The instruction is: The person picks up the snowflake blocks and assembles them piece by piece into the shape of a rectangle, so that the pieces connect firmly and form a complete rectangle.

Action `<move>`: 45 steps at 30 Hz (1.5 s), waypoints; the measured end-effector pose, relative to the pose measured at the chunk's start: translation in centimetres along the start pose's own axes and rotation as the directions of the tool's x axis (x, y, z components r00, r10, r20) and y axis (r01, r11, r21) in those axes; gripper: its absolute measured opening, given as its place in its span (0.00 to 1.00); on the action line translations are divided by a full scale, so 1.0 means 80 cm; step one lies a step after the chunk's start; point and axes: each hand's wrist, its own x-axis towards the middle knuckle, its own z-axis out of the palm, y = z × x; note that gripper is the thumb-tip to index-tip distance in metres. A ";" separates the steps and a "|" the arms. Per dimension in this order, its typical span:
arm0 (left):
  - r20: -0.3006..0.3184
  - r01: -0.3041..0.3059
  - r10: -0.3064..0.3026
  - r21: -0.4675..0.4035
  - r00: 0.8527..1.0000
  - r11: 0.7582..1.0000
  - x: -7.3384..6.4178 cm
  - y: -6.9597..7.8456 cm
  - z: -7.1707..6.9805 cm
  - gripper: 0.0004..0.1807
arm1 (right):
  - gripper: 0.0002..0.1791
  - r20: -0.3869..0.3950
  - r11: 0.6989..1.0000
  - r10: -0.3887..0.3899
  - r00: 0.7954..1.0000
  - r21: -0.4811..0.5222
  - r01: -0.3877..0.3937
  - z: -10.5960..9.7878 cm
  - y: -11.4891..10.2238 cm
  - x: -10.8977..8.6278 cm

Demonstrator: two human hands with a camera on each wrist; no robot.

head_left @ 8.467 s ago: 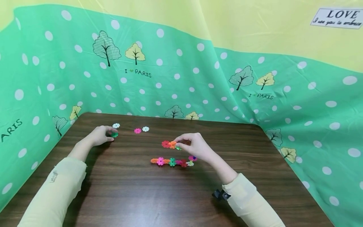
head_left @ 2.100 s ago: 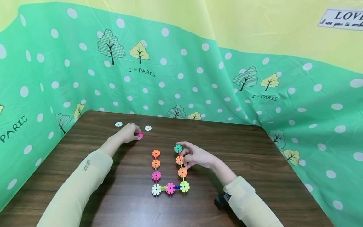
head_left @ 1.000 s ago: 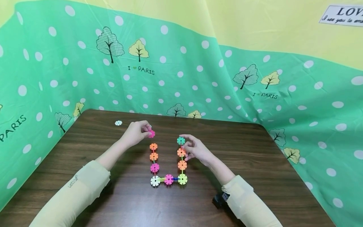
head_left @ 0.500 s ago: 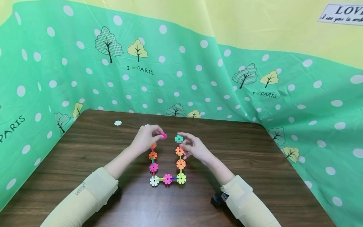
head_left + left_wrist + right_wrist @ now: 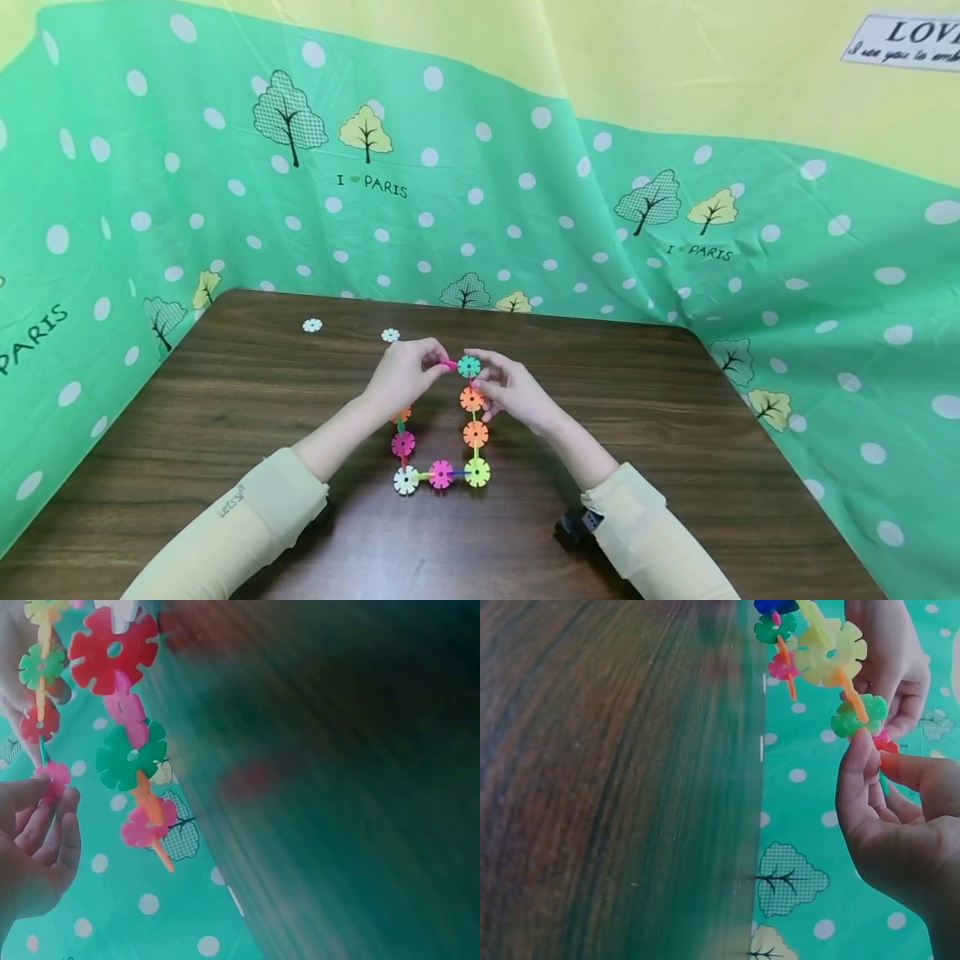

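Observation:
A U-shaped chain of flower-shaped interlocking discs [image 5: 441,474] stands out in the head view, its two arms pointing away from me. My right hand [image 5: 521,392] pinches the chain's right arm near its far end, just below the teal disc [image 5: 468,367]. Between thumb and fingers of my left hand [image 5: 401,375] is a pink disc [image 5: 448,366], edge-on and right at the teal disc's rim. My left hand hides the far end of the chain's left arm. In the left wrist view the pink disc [image 5: 54,780] meets a green edge-on disc [image 5: 43,752].
Two loose white discs lie on the brown wooden table [image 5: 660,400] toward the back: one at the far left [image 5: 312,325], another [image 5: 391,335] just beyond my left hand. A green dotted curtain [image 5: 465,225] hangs behind the table's far edge.
My left hand took the pink disc from the table's back left and brought it rightward to the teal disc. The green disc it held earlier is gone from it. My right hand still holds the chain.

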 end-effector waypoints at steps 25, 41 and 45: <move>-0.049 -0.117 0.121 0.074 0.992 0.990 0.001 0.003 0.009 0.02 | 0.18 -0.208 0.997 -0.076 0.975 -0.045 0.068 0.011 -0.001 0.007; -0.060 -0.140 0.147 0.111 0.987 0.984 -0.002 0.007 0.010 0.03 | 0.18 -0.184 0.996 -0.066 0.981 -0.070 0.054 0.012 -0.010 0.009; -0.023 -0.084 0.087 0.137 0.996 0.987 -0.001 0.006 0.011 0.03 | 0.18 -0.179 0.996 -0.048 0.983 -0.084 0.033 0.017 -0.023 0.002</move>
